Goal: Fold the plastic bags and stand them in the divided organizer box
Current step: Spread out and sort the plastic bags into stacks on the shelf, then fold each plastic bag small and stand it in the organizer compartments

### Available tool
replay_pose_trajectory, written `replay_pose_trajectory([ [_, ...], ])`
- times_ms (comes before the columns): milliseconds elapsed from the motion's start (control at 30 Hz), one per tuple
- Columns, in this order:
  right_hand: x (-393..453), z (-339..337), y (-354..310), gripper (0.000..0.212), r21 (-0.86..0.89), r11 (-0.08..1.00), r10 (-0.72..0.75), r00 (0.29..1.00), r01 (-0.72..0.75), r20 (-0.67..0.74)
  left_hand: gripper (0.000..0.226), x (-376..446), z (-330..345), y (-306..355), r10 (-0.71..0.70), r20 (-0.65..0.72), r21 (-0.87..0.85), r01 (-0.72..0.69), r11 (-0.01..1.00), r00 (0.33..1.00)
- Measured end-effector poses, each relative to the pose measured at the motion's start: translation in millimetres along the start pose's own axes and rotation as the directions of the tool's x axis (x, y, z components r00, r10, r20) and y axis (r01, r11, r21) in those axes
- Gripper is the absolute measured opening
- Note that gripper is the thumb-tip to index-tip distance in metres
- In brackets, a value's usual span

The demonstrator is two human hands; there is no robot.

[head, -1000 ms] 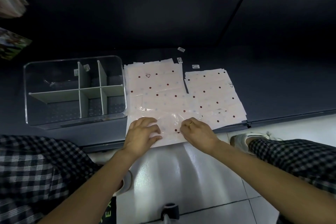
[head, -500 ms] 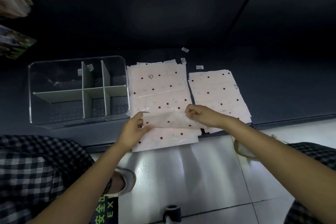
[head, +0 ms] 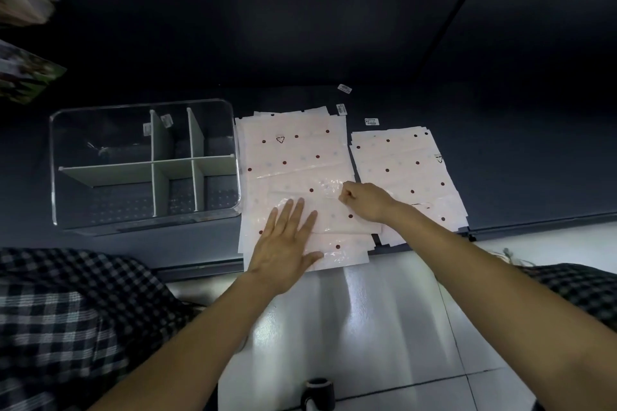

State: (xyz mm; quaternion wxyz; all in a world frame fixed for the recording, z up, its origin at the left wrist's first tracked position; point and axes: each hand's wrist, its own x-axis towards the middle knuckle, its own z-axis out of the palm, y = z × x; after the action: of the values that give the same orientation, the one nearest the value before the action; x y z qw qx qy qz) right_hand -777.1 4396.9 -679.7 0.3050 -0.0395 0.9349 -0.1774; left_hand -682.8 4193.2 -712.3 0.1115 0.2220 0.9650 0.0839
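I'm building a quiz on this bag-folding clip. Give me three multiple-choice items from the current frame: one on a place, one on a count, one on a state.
1. Where does the organizer box stand relative to the two bag piles?
A. left of them B. right of them C. on top of them

2. How many compartments do its dividers form?
A. two B. four C. six

3. What is the left hand doing?
A. gripping a divider B. lying flat, fingers straight, on the folded bag C. hanging idle off the table

Answers: 1 A, the box sits left of the near pile. 2 C, two rows of three. 3 B, the palm presses the bag while the right hand pinches its edge.
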Motion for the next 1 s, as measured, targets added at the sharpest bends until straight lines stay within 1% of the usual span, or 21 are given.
replay_pose_trajectory([
  [33, -0.5, 0.6, -1.4, 0.025, -0.021, 1.0, 0.011, 1.0, -0.011, -0.007, 0.075, 3.3, 2.6, -3.5, -0.002, 0.045, 0.045, 0.0, 0.999, 0.999],
  [67, -1.7, 1.4, -3.6, 0.025, -0.086, 0.996, 0.018, 0.999, -0.021, -0.035, 0.076, 5.6, 4.8, -7.1, 0.0, 0.081, 0.076, -0.006, 0.997, 0.997],
  [100, -3.6, 3.7, -6.8, 0.024, -0.185, 0.982, 0.009, 0.994, -0.029, -0.11, 0.076, 6.8, 6.8, -10.0, 0.002, 0.108, 0.098, -0.013, 0.995, 0.994],
  [133, -6.4, 9.2, -9.7, 0.024, -0.28, 0.959, -0.023, 0.973, -0.044, -0.231, 0.075, 7.5, 8.2, -11.8, 0.005, 0.125, 0.115, -0.02, 0.993, 0.992],
  [167, -10.3, 17.6, -13.8, 0.024, -0.317, 0.947, -0.085, 0.926, -0.04, -0.368, 0.074, 7.4, 9.0, -12.2, 0.007, 0.135, 0.129, -0.024, 0.991, 0.991],
  [200, -15.4, 28.0, -20.2, 0.026, -0.3, 0.954, -0.159, 0.862, 0.009, -0.481, 0.073, 7.6, 9.4, -11.5, 0.005, 0.14, 0.139, -0.025, 0.99, 0.99],
  [233, -20.1, 38.9, -27.8, 0.03, -0.263, 0.959, -0.24, 0.805, 0.109, -0.542, 0.073, 8.0, 9.3, -10.1, 0.001, 0.142, 0.148, -0.023, 0.989, 0.99],
  [267, -23.6, 49.4, -35.2, 0.034, -0.251, 0.942, -0.327, 0.772, 0.221, -0.545, 0.073, 8.1, 8.4, -8.7, -0.003, 0.15, 0.155, -0.021, 0.988, 0.989],
  [300, -25.7, 60.4, -40.5, 0.04, -0.255, 0.915, -0.401, 0.779, 0.313, -0.481, 0.074, 8.2, 7.2, -7.4, -0.006, 0.165, 0.157, -0.02, 0.987, 0.986],
  [333, -27.2, 70.7, -43.4, 0.045, -0.263, 0.892, -0.446, 0.807, 0.367, -0.387, 0.074, 8.0, 6.0, -6.8, -0.008, 0.18, 0.154, -0.02, 0.988, 0.984],
  [367, -28.5, 78.8, -42.5, 0.049, -0.271, 0.884, -0.454, 0.838, 0.381, -0.303, 0.073, 7.8, 4.8, -7.0, -0.008, 0.187, 0.146, -0.02, 0.989, 0.982],
  [400, -29.1, 83.7, -36.7, 0.052, -0.282, 0.887, -0.437, 0.863, 0.366, -0.255, 0.073, 7.1, 4.0, -8.4, -0.007, 0.183, 0.136, -0.018, 0.991, 0.983],
  [433, -29.5, 85.3, -28.1, 0.054, -0.297, 0.893, -0.413, 0.877, 0.338, -0.246, 0.072, 6.1, 3.3, -10.4, -0.004, 0.173, 0.129, -0.019, 0.991, 0.985],
  [533, -34.7, 78.8, 0.8, 0.059, -0.249, 0.938, -0.307, 0.907, 0.239, -0.289, 0.068, -0.6, 0.7, -18.6, 0.02, 0.149, 0.113, -0.037, 0.993, 0.989],
  [633, -38.4, 68.6, 18.2, 0.061, -0.182, 0.968, -0.217, 0.937, 0.171, -0.272, 0.07, -6.7, -0.7, -24.1, 0.018, 0.138, 0.076, -0.029, 0.997, 0.99],
  [667, -38.1, 65.4, 18.2, 0.06, -0.165, 0.974, -0.194, 0.942, 0.152, -0.276, 0.071, -8.2, -0.6, -24.9, 0.018, 0.135, 0.069, -0.028, 0.997, 0.991],
  [733, -33.9, 56.9, 10.8, 0.057, -0.161, 0.979, -0.172, 0.926, 0.124, -0.336, 0.071, -9.5, 0.6, -25.8, 0.019, 0.135, 0.062, -0.027, 0.998, 0.991],
  [800, -26.7, 43.8, -3.0, 0.053, -0.171, 0.973, -0.208, 0.904, 0.153, -0.374, 0.069, -9.0, 1.2, -26.3, 0.014, 0.138, 0.055, -0.022, 0.998, 0.99],
  [833, -21.8, 36.9, -10.7, 0.05, -0.174, 0.967, -0.237, 0.906, 0.186, -0.351, 0.069, -8.8, 1.0, -26.5, 0.012, 0.14, 0.053, -0.02, 0.998, 0.99],
  [900, -10.7, 25.6, -24.3, 0.046, -0.181, 0.957, -0.267, 0.931, 0.226, -0.25, 0.07, -8.4, 0.7, -27.3, 0.012, 0.147, 0.051, -0.02, 0.998, 0.989],
  [1000, 3.4, 13.9, -37.4, 0.043, -0.162, 0.97, -0.204, 0.97, 0.181, -0.135, 0.071, -7.6, 0.7, -28.8, 0.014, 0.17, 0.044, -0.022, 0.999, 0.985],
])
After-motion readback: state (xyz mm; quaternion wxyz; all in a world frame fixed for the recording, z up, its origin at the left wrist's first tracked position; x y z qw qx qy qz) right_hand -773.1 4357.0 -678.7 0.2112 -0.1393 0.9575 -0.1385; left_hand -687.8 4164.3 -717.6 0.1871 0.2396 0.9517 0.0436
